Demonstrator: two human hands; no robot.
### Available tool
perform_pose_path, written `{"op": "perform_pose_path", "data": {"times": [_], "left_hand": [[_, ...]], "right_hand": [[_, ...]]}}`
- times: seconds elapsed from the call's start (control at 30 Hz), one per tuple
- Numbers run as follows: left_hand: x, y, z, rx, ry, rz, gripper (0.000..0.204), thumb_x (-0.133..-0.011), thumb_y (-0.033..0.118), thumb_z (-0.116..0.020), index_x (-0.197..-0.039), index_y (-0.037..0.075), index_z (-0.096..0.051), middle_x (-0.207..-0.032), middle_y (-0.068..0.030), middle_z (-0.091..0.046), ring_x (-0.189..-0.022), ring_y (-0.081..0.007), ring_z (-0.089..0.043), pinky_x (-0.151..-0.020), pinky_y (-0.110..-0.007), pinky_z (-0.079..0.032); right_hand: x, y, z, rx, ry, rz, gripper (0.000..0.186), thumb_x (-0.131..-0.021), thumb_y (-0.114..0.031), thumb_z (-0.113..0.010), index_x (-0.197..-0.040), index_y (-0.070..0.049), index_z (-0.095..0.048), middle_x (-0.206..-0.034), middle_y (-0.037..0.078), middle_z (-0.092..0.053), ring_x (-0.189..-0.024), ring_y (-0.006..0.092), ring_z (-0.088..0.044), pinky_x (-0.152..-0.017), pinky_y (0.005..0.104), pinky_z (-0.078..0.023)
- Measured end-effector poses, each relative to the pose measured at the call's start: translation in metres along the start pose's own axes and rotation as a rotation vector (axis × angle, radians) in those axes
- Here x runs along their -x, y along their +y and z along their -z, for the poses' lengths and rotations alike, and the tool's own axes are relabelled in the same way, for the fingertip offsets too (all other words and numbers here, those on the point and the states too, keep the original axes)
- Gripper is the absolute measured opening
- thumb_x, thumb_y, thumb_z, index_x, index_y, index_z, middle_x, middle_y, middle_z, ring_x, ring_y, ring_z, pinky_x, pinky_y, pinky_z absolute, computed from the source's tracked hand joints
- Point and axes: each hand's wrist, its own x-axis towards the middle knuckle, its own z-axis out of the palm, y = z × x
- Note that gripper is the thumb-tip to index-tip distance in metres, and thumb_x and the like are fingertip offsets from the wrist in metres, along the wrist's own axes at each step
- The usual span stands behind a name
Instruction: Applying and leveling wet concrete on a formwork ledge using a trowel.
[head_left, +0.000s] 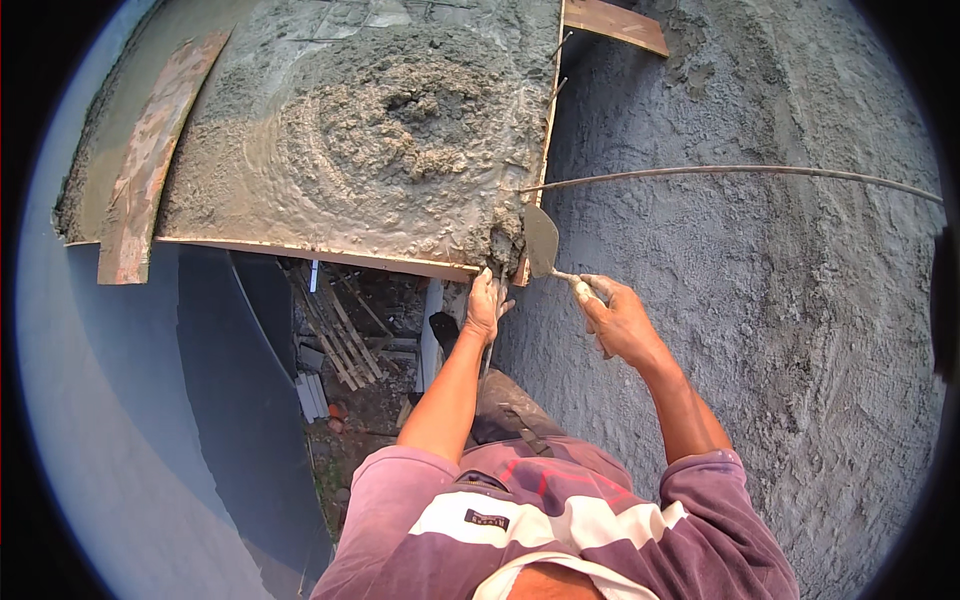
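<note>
My right hand (622, 318) grips the pale handle of a pointed trowel (541, 240). Its mortar-smeared blade stands against the outer side of the form board, close to the near right corner of a wet concrete slab (300, 190). At that same corner, my left hand (484, 308) is closed around a thin rod (487, 358), its fingertips touching the front form board (330, 257). A lump of wet concrete (506, 238) sits at the corner, just above my left fingers. The rod's upper end is partly hidden by the hand.
A bent steel bar (730, 171) sticks out rightward from the slab's edge. Rough grey wall (760, 300) fills the right side. A plank (160, 160) lies across the slab's left part. Below the front edge is a drop, with wooden slats (335, 325) and rubble at the bottom.
</note>
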Motion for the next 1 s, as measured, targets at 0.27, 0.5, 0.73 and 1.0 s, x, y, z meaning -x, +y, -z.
{"op": "perform_pose_path", "data": {"times": [0.27,0.5,0.73,1.0], "left_hand": [[-0.011,-0.005,-0.005,0.033,0.089,0.01,0.056,-0.095,0.059,-0.038,-0.127,0.017,-0.057,-0.114,0.0022,-0.058,-0.1,-0.0153,-0.052,-0.102,-0.047,-0.036],[-0.013,-0.008,0.006,-0.046,0.014,0.018,0.05,-0.095,0.058,-0.04,-0.113,0.017,-0.061,-0.093,0.0025,-0.056,-0.087,-0.0135,-0.05,-0.096,-0.043,-0.039],[-0.013,-0.017,0.014,0.043,-0.041,-0.039,0.058,-0.102,0.051,-0.038,-0.132,0.005,-0.056,-0.124,-0.0055,-0.061,-0.111,-0.0142,-0.054,-0.099,-0.029,-0.04],[0.0,0.013,-0.005,-0.196,-0.04,0.086,0.103,-0.088,0.086,-0.028,-0.162,0.021,0.001,-0.17,-0.005,0.0,-0.155,-0.025,-0.007,-0.115,-0.064,-0.01]], "right_hand": [[0.002,0.043,0.015,0.115,0.014,0.089,0.038,-0.094,-0.028,-0.062,-0.115,0.004,-0.064,-0.075,0.005,-0.061,-0.063,0.013,-0.056,-0.055,0.0334,-0.046],[0.013,0.057,-0.017,0.036,-0.124,-0.008,0.034,-0.093,-0.03,-0.065,-0.105,0.003,-0.065,-0.072,0.007,-0.061,-0.055,0.014,-0.057,-0.049,0.0334,-0.046],[0.02,0.061,-0.035,-0.063,-0.15,-0.012,0.031,-0.094,-0.028,-0.062,-0.104,0.002,-0.066,-0.069,0.003,-0.06,-0.055,0.0116,-0.056,-0.048,0.0326,-0.045],[0.011,0.068,-0.034,-0.095,-0.148,-0.035,0.029,-0.095,-0.026,-0.061,-0.104,0.002,-0.065,-0.069,0.004,-0.058,-0.053,0.0118,-0.055,-0.046,0.0316,-0.045]]}}
